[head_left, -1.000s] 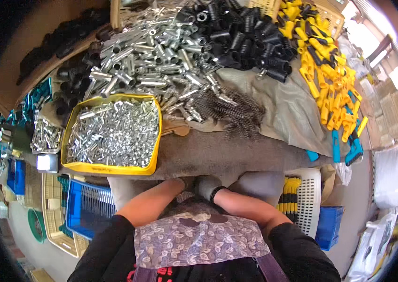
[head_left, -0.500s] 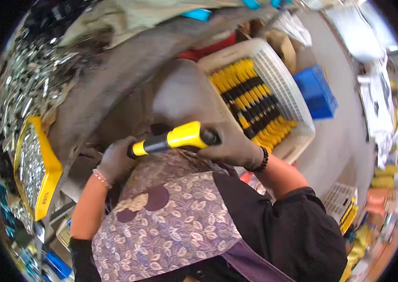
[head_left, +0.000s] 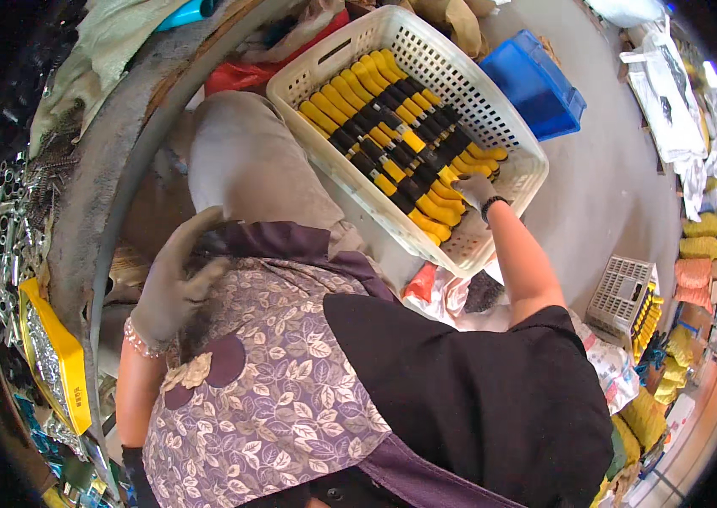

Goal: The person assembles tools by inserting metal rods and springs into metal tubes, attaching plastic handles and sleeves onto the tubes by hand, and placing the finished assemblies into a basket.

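Note:
My right hand [head_left: 473, 192], in a grey glove with a dark bead bracelet at the wrist, reaches into the white plastic basket [head_left: 521, 151]. Its fingers are closed on the near end of a yellow-and-black tool handle [head_left: 431, 157], which lies over the rows of similar handles [head_left: 350, 91]. My left hand [head_left: 174, 284], gloved too, is raised in front of my apron [head_left: 265, 398]. Its fingers are spread and nothing is in them.
A blue bin [head_left: 536, 89] stands beyond the basket. Along the left runs the worn edge of a bench [head_left: 91, 203], heaped with small metal parts [head_left: 4, 229]; a yellow tray [head_left: 66, 360] of shiny pieces sits there. Another basket [head_left: 621, 296] is at the right.
The yellow-and-black handle has gone from between both hands in front of me into the basket with my right hand. My left hand has let go and opened. The view has shifted toward the basket.

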Demonstrator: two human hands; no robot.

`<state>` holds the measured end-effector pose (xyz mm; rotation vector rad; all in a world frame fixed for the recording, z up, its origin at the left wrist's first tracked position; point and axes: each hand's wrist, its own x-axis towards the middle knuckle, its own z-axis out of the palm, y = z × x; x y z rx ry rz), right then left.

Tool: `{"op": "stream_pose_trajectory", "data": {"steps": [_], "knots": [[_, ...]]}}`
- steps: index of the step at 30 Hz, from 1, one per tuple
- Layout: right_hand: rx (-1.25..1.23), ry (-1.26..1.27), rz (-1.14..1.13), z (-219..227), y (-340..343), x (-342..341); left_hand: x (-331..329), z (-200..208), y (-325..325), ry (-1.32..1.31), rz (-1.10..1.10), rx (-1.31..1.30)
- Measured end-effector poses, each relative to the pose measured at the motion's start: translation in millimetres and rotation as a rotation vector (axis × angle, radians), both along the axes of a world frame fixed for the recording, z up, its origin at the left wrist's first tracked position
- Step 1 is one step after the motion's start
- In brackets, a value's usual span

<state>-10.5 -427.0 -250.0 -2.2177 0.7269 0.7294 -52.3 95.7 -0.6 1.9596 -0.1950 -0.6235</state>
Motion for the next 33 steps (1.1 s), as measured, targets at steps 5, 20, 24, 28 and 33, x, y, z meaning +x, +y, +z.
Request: {"op": "stream_pose_trajectory", "data": {"steps": [5,20,24,28,33], "knots": [[-0.155,0.128,0.512,-82,-34,5,-15,-12,19,-0.036,0.155,0.115],[-0.596,0.318,0.863,-33,40,7,-32,-22,41,-0.03,0.336,0.153],[-0.578,0.428,0.852,-37,44,12,-38,-21,45,-0.042,0.356,0.154],[-0.565,0.412,0.962,-49,47,25,-45,-29,52,0.078,0.389,0.105],[-0.278,-0.108,0.632,-98,37,40,-41,-29,46,0.002,0.389,0.129]]}}
